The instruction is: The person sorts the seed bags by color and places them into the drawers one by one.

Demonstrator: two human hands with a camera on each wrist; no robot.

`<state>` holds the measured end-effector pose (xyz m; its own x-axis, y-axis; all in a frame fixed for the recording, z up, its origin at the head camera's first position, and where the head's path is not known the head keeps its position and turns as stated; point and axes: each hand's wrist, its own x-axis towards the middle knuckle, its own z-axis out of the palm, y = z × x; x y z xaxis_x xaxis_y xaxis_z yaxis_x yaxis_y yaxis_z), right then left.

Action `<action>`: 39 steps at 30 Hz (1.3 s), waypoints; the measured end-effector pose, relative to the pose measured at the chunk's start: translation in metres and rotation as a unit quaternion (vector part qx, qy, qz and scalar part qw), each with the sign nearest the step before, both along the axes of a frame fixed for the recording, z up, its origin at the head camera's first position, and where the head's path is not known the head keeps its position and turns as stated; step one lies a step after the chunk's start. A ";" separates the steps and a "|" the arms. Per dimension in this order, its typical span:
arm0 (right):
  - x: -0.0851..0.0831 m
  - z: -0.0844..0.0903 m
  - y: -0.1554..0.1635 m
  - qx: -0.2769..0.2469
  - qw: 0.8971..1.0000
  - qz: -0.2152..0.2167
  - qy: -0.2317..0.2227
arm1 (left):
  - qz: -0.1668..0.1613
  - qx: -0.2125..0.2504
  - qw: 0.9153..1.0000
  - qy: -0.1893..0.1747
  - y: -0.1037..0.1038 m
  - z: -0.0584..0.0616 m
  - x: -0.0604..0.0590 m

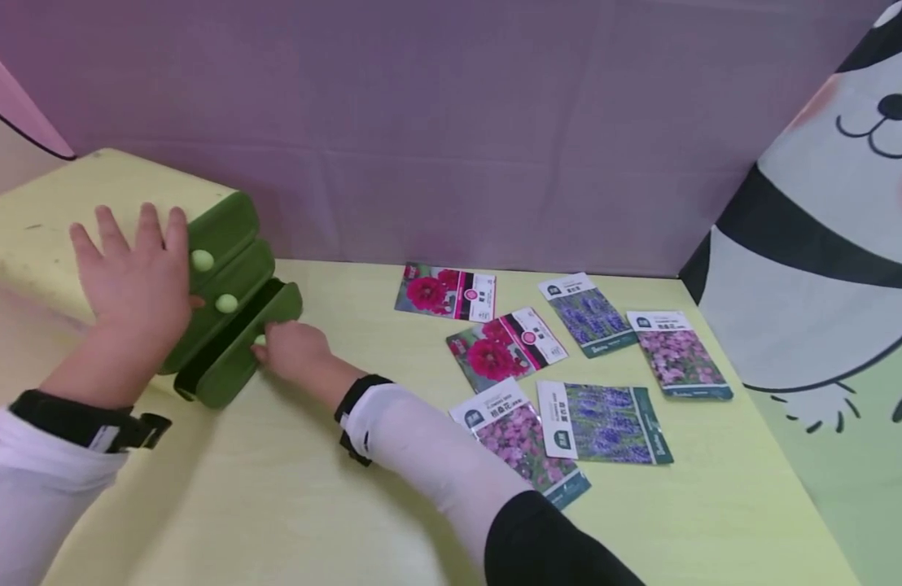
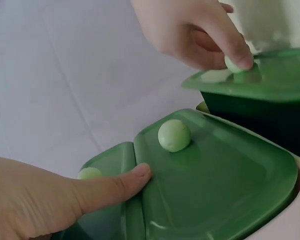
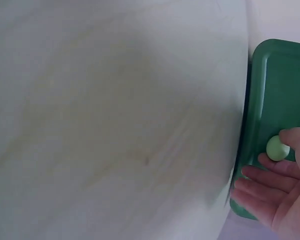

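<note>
R hand (image 1: pixel 293 348) pinches bottom drawer knob (image 2: pixel 235 64), drawer (image 1: pixel 249 350) part-out toward it; L hand (image 1: pixel 132 273) flat, steadying cabinet (image 1: pixel 224 244) top.

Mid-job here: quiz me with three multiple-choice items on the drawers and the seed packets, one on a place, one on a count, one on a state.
1. Where does the left hand rest?
A. On the side of the green drawer unit
B. On a seed packet
C. On the panda cloth

2. How many seed packets lie on the table?
A. Four
B. Six
C. Eight

3. How does the bottom drawer stand?
A. Pushed flush
B. Pulled part way out
C. Lifted off the unit

Answers:
1 A, the open palm lies flat against the unit, the thumb on the drawer fronts.
2 B, six packets show in the head view.
3 B, it juts past the two drawers above, and the right hand pinches its pale knob.
</note>
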<state>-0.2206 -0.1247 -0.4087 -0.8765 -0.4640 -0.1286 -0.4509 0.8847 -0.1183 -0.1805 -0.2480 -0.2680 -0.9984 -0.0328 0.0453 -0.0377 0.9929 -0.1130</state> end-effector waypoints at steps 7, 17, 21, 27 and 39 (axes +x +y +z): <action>0.000 0.006 0.012 0.043 0.999 0.009 -0.009 | -0.006 -0.007 1.000 -0.002 -0.001 -0.003 0.000; 0.015 0.017 0.042 0.098 0.994 0.048 0.002 | -0.012 -0.017 1.000 0.007 -0.009 -0.008 -0.002; 0.022 0.017 0.058 0.106 0.993 0.055 -0.001 | -0.021 -0.020 0.999 0.014 -0.008 -0.012 -0.001; 0.029 0.018 0.080 0.111 0.992 0.066 0.013 | -0.030 -0.019 0.999 0.026 -0.005 -0.013 -0.001; 0.040 0.019 0.101 0.130 0.987 0.090 0.018 | -0.013 -0.030 0.999 0.018 -0.003 -0.013 -0.002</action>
<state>-0.1807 -0.0232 -0.3901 -0.7884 -0.5685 -0.2350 -0.6040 0.7878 0.1206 -0.1823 -0.2509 -0.2813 -0.9966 -0.0033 0.0820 -0.0174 0.9849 -0.1722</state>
